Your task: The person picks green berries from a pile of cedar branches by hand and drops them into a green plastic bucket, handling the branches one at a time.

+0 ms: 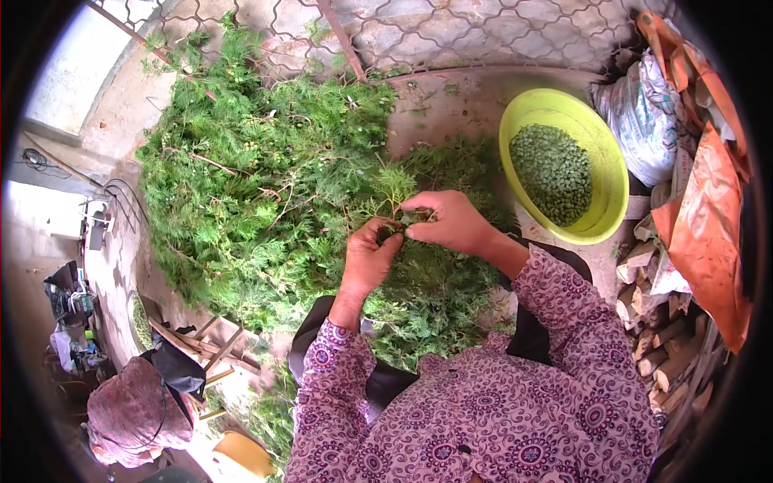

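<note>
Both of my hands meet over a large pile of green conifer branches (266, 177). A small leafy sprig (393, 185) stands up between them. My left hand (370, 256) is closed, thumb and fingers pinching the lower part of the sprig. From the right, my right hand (451, 221) reaches in with thumb and forefinger bent together at the sprig's stem; what lies between its fingertips is too small to make out. To the right of the pile is a yellow-green basin (609, 185) holding many small green cones (551, 173).
A metal lattice fence (483, 36) runs along the top. White sacks (642, 121), an orange sheet (708, 241) and stacked firewood (675, 366) line the right side. At lower left are another person (137, 410), a wooden stool (221, 346) and a yellow container (244, 453).
</note>
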A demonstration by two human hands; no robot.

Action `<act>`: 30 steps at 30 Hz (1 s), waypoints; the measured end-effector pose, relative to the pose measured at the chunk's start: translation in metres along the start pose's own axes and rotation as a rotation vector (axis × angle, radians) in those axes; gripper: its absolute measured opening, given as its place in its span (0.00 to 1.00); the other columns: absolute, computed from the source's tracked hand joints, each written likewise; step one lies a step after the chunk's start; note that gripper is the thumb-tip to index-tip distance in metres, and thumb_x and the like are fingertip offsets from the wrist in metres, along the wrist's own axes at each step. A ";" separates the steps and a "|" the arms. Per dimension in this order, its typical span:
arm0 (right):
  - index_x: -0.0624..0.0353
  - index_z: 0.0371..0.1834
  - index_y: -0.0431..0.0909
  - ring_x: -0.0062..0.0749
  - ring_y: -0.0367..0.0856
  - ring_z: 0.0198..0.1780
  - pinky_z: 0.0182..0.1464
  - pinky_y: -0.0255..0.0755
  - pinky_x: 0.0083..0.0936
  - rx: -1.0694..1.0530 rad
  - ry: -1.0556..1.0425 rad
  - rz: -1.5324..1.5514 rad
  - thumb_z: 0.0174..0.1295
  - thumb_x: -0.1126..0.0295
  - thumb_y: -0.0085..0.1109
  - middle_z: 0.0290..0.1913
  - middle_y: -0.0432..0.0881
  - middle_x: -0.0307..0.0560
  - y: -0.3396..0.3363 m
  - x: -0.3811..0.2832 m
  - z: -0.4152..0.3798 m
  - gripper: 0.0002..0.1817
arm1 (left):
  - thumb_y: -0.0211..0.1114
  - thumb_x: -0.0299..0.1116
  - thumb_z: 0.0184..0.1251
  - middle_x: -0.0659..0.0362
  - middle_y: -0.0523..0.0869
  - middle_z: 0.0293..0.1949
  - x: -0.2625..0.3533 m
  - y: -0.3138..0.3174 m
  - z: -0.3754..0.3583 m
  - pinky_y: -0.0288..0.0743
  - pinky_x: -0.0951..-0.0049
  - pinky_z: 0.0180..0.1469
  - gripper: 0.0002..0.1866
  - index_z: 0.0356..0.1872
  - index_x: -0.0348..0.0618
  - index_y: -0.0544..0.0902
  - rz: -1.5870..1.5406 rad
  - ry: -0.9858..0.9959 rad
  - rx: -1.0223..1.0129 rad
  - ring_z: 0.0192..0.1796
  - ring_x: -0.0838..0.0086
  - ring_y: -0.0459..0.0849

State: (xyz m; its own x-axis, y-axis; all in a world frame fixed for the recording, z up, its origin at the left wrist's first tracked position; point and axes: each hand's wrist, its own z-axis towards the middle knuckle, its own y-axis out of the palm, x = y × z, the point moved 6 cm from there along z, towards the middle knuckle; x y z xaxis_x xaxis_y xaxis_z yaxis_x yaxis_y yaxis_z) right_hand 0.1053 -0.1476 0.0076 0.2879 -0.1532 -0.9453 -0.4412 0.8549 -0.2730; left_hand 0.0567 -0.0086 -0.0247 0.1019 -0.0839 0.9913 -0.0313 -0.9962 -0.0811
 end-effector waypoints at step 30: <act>0.64 0.32 0.77 0.24 0.78 0.29 0.34 0.71 0.20 0.170 0.308 -0.216 0.48 0.67 0.59 0.27 0.78 0.42 -0.139 0.007 0.003 0.12 | 0.59 0.20 0.55 0.65 0.79 0.32 0.008 -0.008 -0.002 0.70 0.76 0.42 0.07 0.34 0.43 0.78 -0.509 -0.125 0.021 0.35 0.79 0.76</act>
State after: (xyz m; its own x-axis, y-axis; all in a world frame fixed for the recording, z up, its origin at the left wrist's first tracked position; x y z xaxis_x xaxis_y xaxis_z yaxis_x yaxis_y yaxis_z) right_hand 0.1711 -0.2666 0.0395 0.0790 -0.4572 -0.8859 -0.2445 0.8526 -0.4618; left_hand 0.0561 -0.0013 -0.0164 0.2168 0.4102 0.8858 0.0729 -0.9117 0.4044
